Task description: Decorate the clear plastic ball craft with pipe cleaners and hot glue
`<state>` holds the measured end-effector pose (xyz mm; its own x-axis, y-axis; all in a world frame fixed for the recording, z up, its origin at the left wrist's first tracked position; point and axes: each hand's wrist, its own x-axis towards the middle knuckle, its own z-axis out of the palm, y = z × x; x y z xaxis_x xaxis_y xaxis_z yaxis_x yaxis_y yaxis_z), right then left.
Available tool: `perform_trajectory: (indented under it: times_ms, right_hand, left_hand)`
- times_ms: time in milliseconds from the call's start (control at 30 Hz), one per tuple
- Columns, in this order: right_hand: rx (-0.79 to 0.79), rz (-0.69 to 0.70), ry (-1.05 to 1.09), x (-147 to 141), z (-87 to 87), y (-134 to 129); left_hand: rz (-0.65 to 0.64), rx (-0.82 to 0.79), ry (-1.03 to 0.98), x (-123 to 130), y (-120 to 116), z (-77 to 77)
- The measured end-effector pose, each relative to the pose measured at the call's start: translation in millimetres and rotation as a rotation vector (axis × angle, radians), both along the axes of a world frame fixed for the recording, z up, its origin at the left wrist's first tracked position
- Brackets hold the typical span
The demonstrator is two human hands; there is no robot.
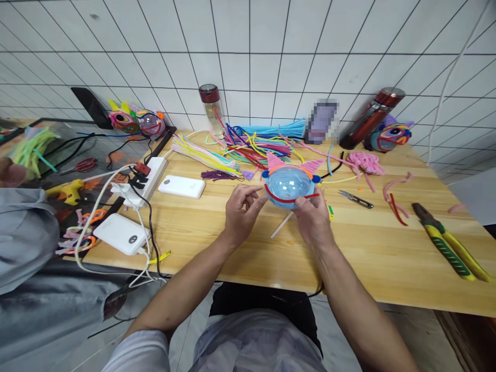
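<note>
My right hand [314, 219] grips a see-through bowl-like ball [289, 183] wrapped inside with light blue, its thumb on the near rim. Pink pipe-cleaner ears [310, 166] rise at its top, above orange strips and dark blue knobs. A red pipe cleaner [281, 200] curves across its front, its right end beside my right thumb. Just left of the ball is my left hand [244, 206], fingers bent, thumb and index finger slightly apart, with nothing visible between them. Whether its fingertips touch the red pipe cleaner I cannot tell. A white stick [282, 226] lies below the ball.
Bundled pipe cleaners [256, 142] lie behind my hands, near a glass bottle [212, 111]. Thread snips [356, 199] and pliers [445, 243] lie to the right. Power banks [182, 186], a power strip [149, 178] and cables are left, beside another person's sleeve [27, 232].
</note>
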<state>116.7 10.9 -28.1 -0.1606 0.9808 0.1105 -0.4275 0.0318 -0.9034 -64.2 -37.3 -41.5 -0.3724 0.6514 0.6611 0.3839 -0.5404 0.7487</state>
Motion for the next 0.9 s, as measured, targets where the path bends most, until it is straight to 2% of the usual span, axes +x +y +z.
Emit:
perform_trajectory:
  times_ms: [100, 233, 333, 533, 733, 900]
  right_hand:
    - [0.063, -0.024, -0.067, -1.7, -2.2, -0.7]
    - [0.122, -0.057, -0.135, -3.4, -2.3, -1.2]
    - [0.152, -0.077, -0.167, -4.4, -1.8, -2.0]
    - [0.147, -0.078, -0.165, -4.9, 1.0, -5.9]
    - [0.139, -0.135, -0.135, -3.7, 1.6, -4.1]
    - [0.103, -0.117, -0.103, -3.2, 2.0, -4.7]
  left_hand:
    - [0.002, 0.061, 0.133, -2.1, 2.2, -1.2]
    - [-0.001, 0.055, 0.164, -3.0, 2.9, -1.4]
    - [-0.004, 0.01, 0.116, -2.1, 1.7, 1.2]
    - [-0.084, -0.244, -0.134, 2.8, -3.6, 13.2]
    - [-0.164, -0.291, -0.269, 4.1, -8.6, 15.9]
    - [-0.125, -0.332, -0.277, 2.7, -9.2, 16.8]
